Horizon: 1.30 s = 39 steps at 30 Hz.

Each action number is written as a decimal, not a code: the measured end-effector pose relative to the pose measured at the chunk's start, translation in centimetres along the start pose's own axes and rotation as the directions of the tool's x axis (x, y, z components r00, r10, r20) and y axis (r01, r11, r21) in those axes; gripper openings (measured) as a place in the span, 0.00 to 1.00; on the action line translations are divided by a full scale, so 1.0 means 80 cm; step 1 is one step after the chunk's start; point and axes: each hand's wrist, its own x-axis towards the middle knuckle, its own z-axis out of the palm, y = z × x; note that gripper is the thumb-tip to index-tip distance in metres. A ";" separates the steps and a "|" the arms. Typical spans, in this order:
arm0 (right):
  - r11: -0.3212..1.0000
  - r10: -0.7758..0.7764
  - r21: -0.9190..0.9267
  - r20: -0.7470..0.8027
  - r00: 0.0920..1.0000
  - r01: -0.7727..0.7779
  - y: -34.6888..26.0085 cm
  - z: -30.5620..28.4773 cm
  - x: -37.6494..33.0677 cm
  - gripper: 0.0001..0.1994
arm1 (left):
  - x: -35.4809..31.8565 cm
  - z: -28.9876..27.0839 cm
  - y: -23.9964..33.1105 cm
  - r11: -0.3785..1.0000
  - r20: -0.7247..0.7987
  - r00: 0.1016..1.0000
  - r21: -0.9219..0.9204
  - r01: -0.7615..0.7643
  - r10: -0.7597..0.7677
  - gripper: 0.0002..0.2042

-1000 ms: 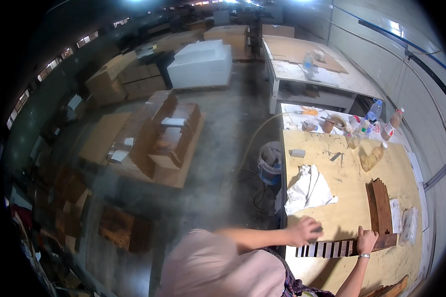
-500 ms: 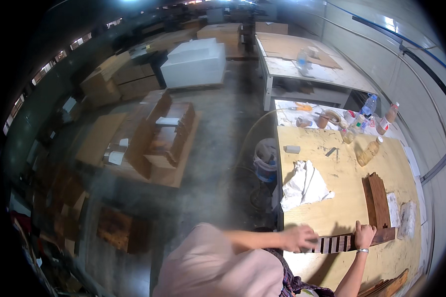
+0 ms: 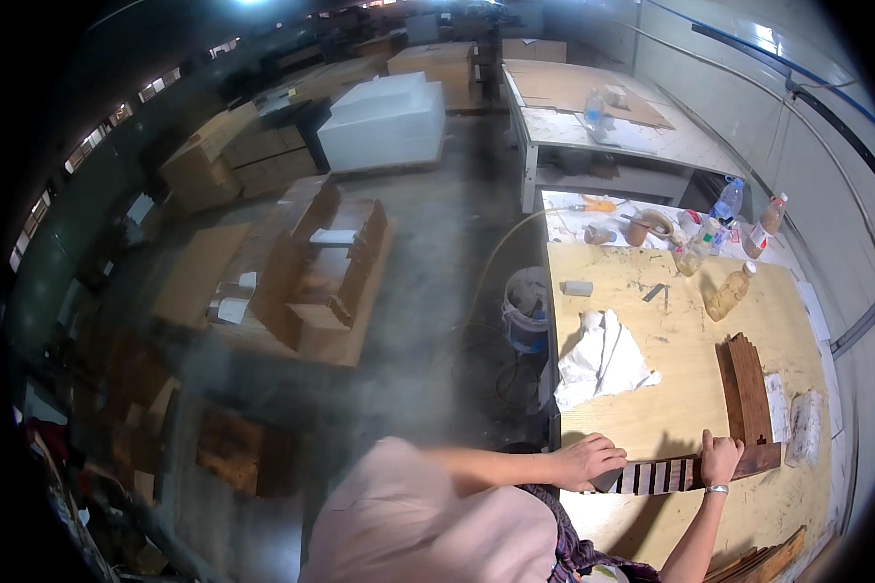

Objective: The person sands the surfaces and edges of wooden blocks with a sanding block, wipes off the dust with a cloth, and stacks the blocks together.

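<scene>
My left hand (image 3: 585,462) is closed over a small dark grey block (image 3: 608,480), pressed to the left end of a dark brown wooden strip (image 3: 666,476). Pale, evenly spaced notches or bars run along the strip's near side. Farther right, my right hand (image 3: 720,459), with a metal band at its wrist, grips that strip from above. Just beyond it lies a stack of dark wooden slats (image 3: 747,389). The palm side of each hand is hidden.
The yellowish worktable (image 3: 681,321) carries a crumpled white cloth (image 3: 603,364), a pale block (image 3: 577,289) and an amber bottle (image 3: 730,291). More bottles and cups stand behind. White wrapped bundles (image 3: 802,428) lie right, more slats (image 3: 763,559) near. A bucket (image 3: 527,309) stands left of the table.
My left hand, blurred earlier, now shows sharply at the strip's left end, the dark block plainer under its fingers. My right hand keeps its grip. The whole view has shifted slightly.
</scene>
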 end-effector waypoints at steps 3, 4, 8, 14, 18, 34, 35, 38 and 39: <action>1.000 -0.006 0.001 -0.003 1.000 0.006 -0.008 -0.003 -0.004 0.28 | -0.006 0.004 0.009 0.996 0.000 0.999 0.081 -0.040 0.041 0.39; 1.000 -0.001 -0.002 0.001 1.000 0.001 -0.011 -0.006 -0.005 0.28 | -0.002 0.005 0.017 0.991 0.001 0.993 0.062 -0.120 0.120 0.38; 1.000 0.003 0.007 0.014 1.000 -0.003 -0.004 -0.006 -0.006 0.28 | 0.014 0.008 0.027 0.963 0.034 0.963 0.031 -0.268 0.267 0.28; 0.996 -0.008 -0.095 -0.104 0.995 -0.002 -0.003 0.009 0.002 0.32 | 0.018 -0.058 -0.009 0.977 -0.191 0.981 0.215 0.000 0.042 0.26; 0.996 0.047 -0.079 0.059 0.997 -0.042 -0.029 -0.025 0.007 0.31 | 0.037 -0.049 0.050 0.969 0.093 0.970 0.085 -0.232 0.224 0.32; 0.996 0.085 0.021 0.200 0.976 -0.091 -0.039 -0.051 0.002 0.30 | 0.026 -0.074 -0.040 0.957 -0.049 0.995 0.275 0.094 -0.084 0.35; 0.996 0.081 0.009 0.180 0.980 -0.084 -0.035 -0.047 0.004 0.30 | 0.030 -0.073 -0.032 0.973 -0.033 0.999 0.228 0.026 -0.019 0.35; 0.997 0.072 -0.011 0.134 0.988 -0.071 -0.032 -0.032 0.001 0.31 | 0.049 -0.054 0.027 0.961 0.174 0.946 -0.031 -0.274 0.275 0.33; 0.997 0.076 -0.012 0.121 0.990 -0.075 -0.033 -0.030 0.000 0.31 | 0.045 -0.051 0.021 0.965 0.169 0.950 -0.042 -0.258 0.262 0.33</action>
